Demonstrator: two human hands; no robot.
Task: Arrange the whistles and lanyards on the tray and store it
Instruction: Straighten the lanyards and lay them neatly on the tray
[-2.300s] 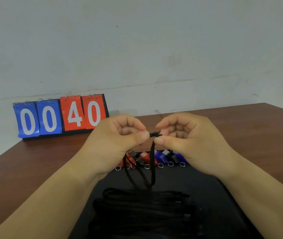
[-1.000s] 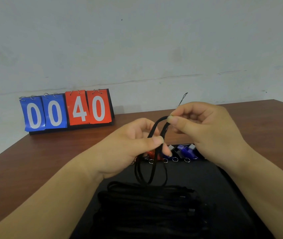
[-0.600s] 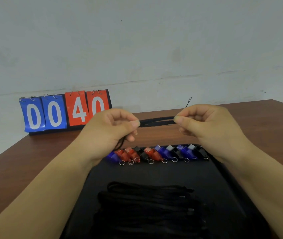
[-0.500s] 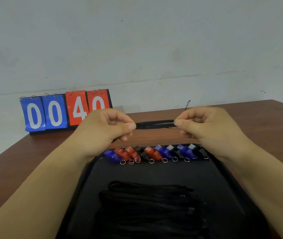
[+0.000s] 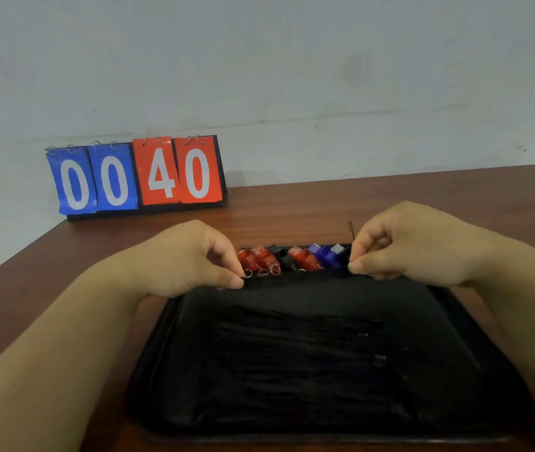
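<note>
From the head view, a black tray (image 5: 455, 308) lies on a brown wooden bench (image 5: 390, 197), with a row of red, black and blue whistles (image 5: 292, 259) along its far edge and a heap of black lanyards (image 5: 292, 353) in its middle. The left hand (image 5: 194, 259) and right hand (image 5: 406, 246) each have their grip pinched, thumb against forefinger, on one end of a black lanyard (image 5: 295, 276), which is stretched level between them low over the tray, just in front of the whistles. A blue and red flip scoreboard (image 5: 135, 176) reading 00 40 stands at the bench's far left against a pale wall.
</note>
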